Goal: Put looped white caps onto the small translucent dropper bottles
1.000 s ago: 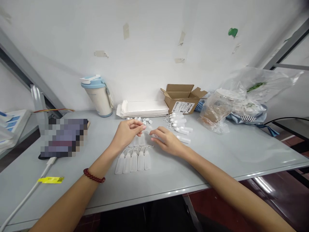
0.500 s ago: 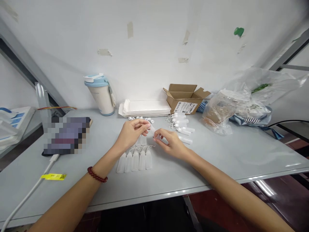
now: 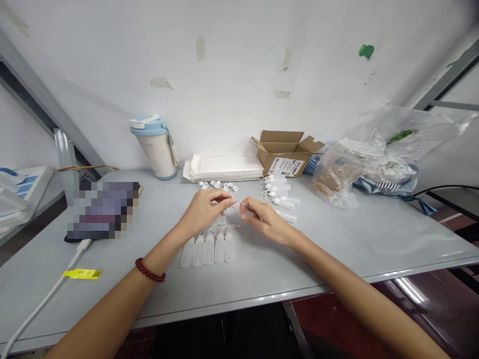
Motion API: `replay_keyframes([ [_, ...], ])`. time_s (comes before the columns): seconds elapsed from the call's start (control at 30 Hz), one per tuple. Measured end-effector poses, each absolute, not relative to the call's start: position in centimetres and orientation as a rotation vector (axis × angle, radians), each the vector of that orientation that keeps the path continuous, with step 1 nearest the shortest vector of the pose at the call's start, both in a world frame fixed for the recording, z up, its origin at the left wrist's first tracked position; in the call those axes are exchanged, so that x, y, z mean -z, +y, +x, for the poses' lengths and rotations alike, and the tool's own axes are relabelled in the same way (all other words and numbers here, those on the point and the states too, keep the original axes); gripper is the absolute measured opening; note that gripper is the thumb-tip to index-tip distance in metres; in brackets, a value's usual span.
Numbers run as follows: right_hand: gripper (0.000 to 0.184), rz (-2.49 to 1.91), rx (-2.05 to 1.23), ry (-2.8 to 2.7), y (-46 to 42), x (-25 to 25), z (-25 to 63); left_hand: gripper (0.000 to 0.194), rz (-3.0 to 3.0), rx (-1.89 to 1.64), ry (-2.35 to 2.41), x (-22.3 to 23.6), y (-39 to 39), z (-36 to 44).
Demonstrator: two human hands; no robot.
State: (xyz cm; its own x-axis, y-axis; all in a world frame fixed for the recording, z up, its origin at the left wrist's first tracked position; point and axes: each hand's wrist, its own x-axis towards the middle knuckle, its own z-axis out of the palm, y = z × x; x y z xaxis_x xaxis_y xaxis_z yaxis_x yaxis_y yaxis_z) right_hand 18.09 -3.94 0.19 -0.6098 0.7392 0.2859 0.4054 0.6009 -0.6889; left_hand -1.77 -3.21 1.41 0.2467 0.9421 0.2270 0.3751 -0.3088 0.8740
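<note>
My left hand (image 3: 207,212) is closed in a pinch above the table; what its fingertips hold is too small or hidden to name. Close beside it, my right hand (image 3: 265,218) curls its fingers around a translucent plastic squeeze bottle, mostly hidden by the fingers. Below the hands lies a row of several flat squeeze bottles (image 3: 208,249) with thin cap straps. More of them lie partly behind my left hand. Several small white caps (image 3: 226,186) are scattered just beyond the hands. To the right, more squeeze bottles (image 3: 280,190) with white tops lie on their sides.
A flat stack of white boxes (image 3: 226,167) and an open cardboard box (image 3: 282,157) stand against the wall. Left are a travel cup (image 3: 154,149) and a blurred device on a white cable (image 3: 52,289). Clear plastic bags (image 3: 337,172) lie at the right on the table (image 3: 374,239).
The translucent bottle showed between both hands before; now a small gap separates the fingertips and the bottle is mostly covered by my right fingers. My left hand has shifted slightly lower.
</note>
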Motion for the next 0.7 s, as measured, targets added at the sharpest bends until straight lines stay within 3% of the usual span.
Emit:
replay_keyframes([
  [0.23,0.008,-0.837,-1.173,-2.037,-3.72,-0.27,18.24,0.021,1.838,-1.016,1.178,-1.36,-3.17,-1.86],
  [0.43,0.022,-0.770,-1.604,-1.650,-3.42,-0.03,17.99,0.020,1.687,-1.092,1.071,-1.49,-3.18,-1.65],
  [0.7,0.023,-0.775,-1.721,-1.547,-3.63,-0.52,18.03,0.024,1.569,-1.077,1.026,-1.54,-3.14,-1.92],
])
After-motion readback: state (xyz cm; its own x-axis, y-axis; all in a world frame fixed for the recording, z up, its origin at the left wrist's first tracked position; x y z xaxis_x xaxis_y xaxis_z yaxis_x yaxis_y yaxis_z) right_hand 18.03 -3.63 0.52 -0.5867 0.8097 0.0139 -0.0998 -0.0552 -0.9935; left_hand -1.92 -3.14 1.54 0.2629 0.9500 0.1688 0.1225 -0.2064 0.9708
